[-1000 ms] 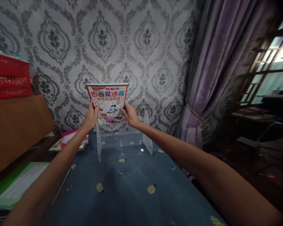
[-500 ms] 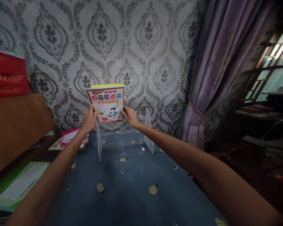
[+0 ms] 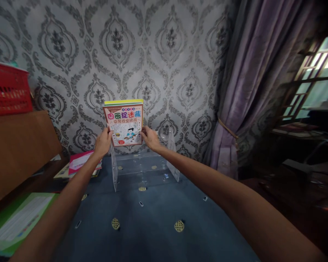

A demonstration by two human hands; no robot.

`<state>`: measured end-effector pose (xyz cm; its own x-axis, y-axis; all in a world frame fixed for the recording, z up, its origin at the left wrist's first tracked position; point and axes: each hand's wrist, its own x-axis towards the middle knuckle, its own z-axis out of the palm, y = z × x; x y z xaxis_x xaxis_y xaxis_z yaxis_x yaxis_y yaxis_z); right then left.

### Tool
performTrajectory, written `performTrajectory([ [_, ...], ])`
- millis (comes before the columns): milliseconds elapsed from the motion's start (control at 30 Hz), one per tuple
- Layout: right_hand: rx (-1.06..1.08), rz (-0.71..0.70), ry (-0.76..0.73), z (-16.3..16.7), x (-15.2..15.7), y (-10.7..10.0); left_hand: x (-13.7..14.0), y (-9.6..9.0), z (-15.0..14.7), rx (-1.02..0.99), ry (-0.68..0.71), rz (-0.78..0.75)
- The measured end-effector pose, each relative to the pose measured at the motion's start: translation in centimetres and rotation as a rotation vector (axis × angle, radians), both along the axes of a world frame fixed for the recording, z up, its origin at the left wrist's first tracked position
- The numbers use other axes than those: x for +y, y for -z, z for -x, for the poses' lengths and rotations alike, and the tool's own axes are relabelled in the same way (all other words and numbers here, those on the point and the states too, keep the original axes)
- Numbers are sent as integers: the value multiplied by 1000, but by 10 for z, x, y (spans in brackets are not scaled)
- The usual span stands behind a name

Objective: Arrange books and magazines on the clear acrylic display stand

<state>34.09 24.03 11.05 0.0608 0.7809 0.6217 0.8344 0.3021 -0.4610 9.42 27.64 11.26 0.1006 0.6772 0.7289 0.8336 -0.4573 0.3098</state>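
Books [image 3: 127, 127], a brown-bordered cover in front and a yellow edge showing above from behind; held up over the left part of the clear rack [image 3: 174, 171], front cover facing the head camera; whether touching the rack along the bottom, cannot tell. Long axis seemingly near upright, leaning a little, so running across the rack's length; squarely between both hands, with neither one nearer. Grasped by the left side edge in the left hand [image 3: 102, 142], above the rack's left panel; grasped by the right side edge in the right hand [image 3: 151, 138], above the rack's middle; thumbs to the front, other fingers mostly hidden. Under the rack, a dark blue cloth [image 3: 153, 240] with yellow motifs; just left of the rack, a pink booklet [image 3: 78, 160]; left of the rack and closer in, a green folder [image 3: 24, 214]; far left, a red basket [image 3: 9, 87] on a brown box [image 3: 22, 145]; right of the rack, a purple curtain [image 3: 232, 72]; behind the rack, a patterned wall [image 3: 164, 22].
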Motion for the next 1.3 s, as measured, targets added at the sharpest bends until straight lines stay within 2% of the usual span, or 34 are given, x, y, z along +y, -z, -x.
performTrajectory([
  [300,70,73,121,10,-3,-8,-2,-1,-6,-57,-55,13],
  [400,56,101,149,11,-4,-11,2,-2,-7,-80,-75,-41],
  [567,38,127,158,13,-5,-13,16,2,-8,-126,57,-135],
  [700,27,138,178,14,-5,-14,24,4,-6,-157,170,-59],
  [933,-4,52,206,13,-2,-13,33,-1,4,-179,244,42],
  [1067,-16,29,152,10,5,-9,42,-1,8,-226,346,71],
  [1167,-10,67,121,8,7,-6,46,0,10,-257,441,94],
  [1300,-102,70,134,7,2,-3,44,0,11,-231,424,93],
])
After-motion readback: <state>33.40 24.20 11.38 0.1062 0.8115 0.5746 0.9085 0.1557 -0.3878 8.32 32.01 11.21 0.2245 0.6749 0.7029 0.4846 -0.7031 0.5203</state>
